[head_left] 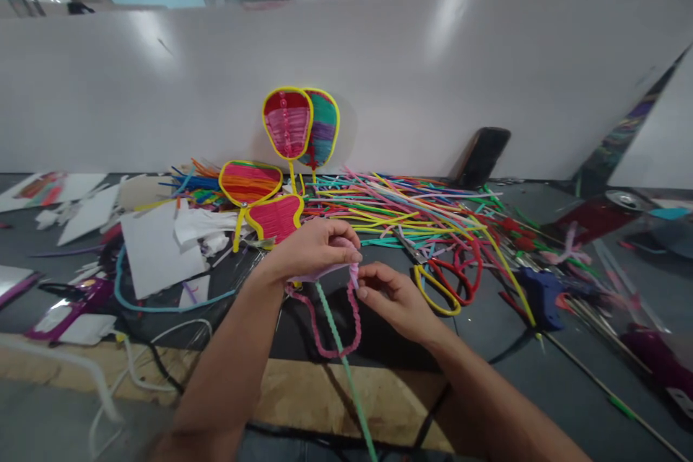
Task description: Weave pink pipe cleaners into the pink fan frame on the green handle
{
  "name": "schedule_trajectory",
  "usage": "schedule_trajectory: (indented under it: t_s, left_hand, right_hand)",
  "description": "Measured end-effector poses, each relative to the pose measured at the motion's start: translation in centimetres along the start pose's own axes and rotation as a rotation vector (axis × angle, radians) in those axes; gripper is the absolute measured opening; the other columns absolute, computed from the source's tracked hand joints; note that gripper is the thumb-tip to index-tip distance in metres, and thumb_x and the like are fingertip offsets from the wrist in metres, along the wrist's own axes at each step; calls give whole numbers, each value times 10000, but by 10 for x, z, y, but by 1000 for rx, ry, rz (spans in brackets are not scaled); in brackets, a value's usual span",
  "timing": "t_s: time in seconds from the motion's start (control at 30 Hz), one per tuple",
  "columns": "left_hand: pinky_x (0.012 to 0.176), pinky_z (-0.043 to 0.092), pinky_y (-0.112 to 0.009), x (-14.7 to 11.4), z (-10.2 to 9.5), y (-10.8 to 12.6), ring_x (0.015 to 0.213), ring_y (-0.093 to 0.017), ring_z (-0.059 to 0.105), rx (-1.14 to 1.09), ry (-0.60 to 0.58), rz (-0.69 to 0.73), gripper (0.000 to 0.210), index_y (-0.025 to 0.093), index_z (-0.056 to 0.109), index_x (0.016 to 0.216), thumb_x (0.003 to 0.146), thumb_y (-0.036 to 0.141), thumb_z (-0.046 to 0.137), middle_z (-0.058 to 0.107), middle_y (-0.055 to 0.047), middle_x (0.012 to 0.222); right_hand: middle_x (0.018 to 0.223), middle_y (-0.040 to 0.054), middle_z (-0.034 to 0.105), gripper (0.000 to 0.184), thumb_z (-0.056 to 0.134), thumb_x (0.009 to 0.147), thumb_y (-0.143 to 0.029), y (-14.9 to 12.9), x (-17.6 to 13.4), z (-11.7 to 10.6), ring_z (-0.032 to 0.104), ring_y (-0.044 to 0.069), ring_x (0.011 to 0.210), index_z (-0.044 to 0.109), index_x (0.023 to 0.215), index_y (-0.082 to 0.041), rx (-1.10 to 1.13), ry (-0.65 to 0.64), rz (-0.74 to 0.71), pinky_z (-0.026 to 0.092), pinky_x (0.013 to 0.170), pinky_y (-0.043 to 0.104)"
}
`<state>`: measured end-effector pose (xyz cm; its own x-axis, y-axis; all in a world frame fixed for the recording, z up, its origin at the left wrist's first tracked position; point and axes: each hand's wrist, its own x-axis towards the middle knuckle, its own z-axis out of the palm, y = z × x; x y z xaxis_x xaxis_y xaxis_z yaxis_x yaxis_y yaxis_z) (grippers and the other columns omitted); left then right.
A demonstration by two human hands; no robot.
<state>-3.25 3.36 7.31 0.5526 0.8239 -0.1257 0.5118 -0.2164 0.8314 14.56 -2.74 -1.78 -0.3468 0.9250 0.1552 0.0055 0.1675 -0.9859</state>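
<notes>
A pink twisted pipe-cleaner loop point(357, 328) hangs below my hands, crossed by a mint-green twisted stem point(336, 338) that runs down toward me. My left hand point(319, 251) grips the top of this frame, where pale lilac pipe cleaner is wound across it. At the loop's upper right side, my right hand point(393, 297) has thumb and fingertips pinched against the lilac pipe cleaner point(354, 276). Parts of the winding are hidden behind my left fingers. Just right of my hands lie scissors point(441, 285) with red and yellow handles.
Loose coloured pipe cleaners point(401, 206) spread along the back. Two finished fan shapes point(289, 123) lean on the white partition point(379, 72); two more lie left. A phone point(484, 157), a red can point(600, 213), a purple glue gun point(76, 307) and white cards point(162, 256) surround the work.
</notes>
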Motion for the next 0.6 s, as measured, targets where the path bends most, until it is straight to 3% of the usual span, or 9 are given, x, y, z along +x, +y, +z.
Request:
schedule_trajectory:
  t_s: [0.1,0.2,0.3,0.43,0.6]
  left_hand:
    - [518,367,-178,2,2,1,562,-87,492,-41,-7,-12,228,148,615,778,697,358,654,571,36,627]
    - [510,358,-176,4,3,0,552,-82,476,-36,9,-2,210,148,614,762,710,351,638,556,37,619]
    - [508,360,-173,4,2,-3,564,-84,486,-77,-38,9,241,155,620,820,683,347,667,566,34,653]
    - [505,361,-168,4,0,-10,554,-75,480,-144,-115,24,301,162,633,870,622,308,721,565,38,663]
    - [446,295,-158,5,2,-9,454,-43,394,-258,-147,-7,231,148,629,796,633,287,717,520,62,566]
  right_hand:
    - [849,16,640,256,656,768,-318,0,-1,3,581,135,716,613,994,-203,-27,16,15,485,685,272]
    - [911,34,669,187,581,832,-294,1,-2,3,612,153,802,623,993,-208,-118,80,-16,487,751,287]
    - [939,45,677,164,554,853,-269,0,-2,0,621,169,855,632,987,-216,-275,128,-106,481,786,302]
    - [851,46,656,161,499,883,-240,-3,-1,-4,607,162,773,619,987,-216,-413,105,-245,480,718,292]
    - [796,24,598,159,439,901,-206,-2,-2,-7,561,143,728,592,946,-217,-388,110,-303,454,673,268]
